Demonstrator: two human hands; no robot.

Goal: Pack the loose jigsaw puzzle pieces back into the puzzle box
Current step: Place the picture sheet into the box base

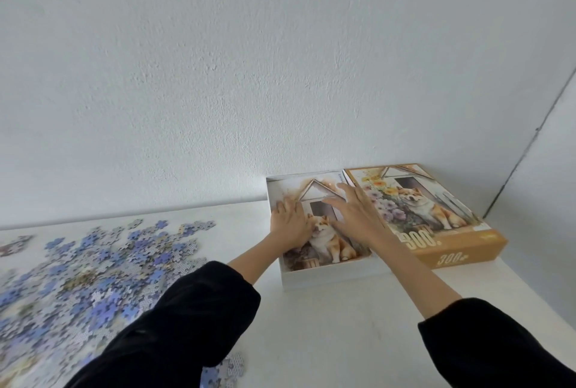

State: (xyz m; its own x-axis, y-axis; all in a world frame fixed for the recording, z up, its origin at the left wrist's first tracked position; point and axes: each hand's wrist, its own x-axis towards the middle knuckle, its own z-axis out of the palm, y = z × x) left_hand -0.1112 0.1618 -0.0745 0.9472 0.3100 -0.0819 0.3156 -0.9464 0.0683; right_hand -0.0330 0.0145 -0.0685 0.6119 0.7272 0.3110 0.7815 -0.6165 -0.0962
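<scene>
White puzzle box (pixel 330 277) lies under both hands (pixel 290 225) (pixel 355 216).

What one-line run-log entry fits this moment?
left hand: on dog-picture sheet; right hand: spread over sheet; white cardboard box: holds sheet; blue jigsaw pieces: loose on table

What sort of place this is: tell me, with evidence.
Likely a home room: a white table set in a corner of plain white walls, with loose puzzle pieces and a dog-picture puzzle box lid.

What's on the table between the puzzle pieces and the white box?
Just bare table between the pieces and the box, seen in the head view. The left forearm reaches over it.
</scene>
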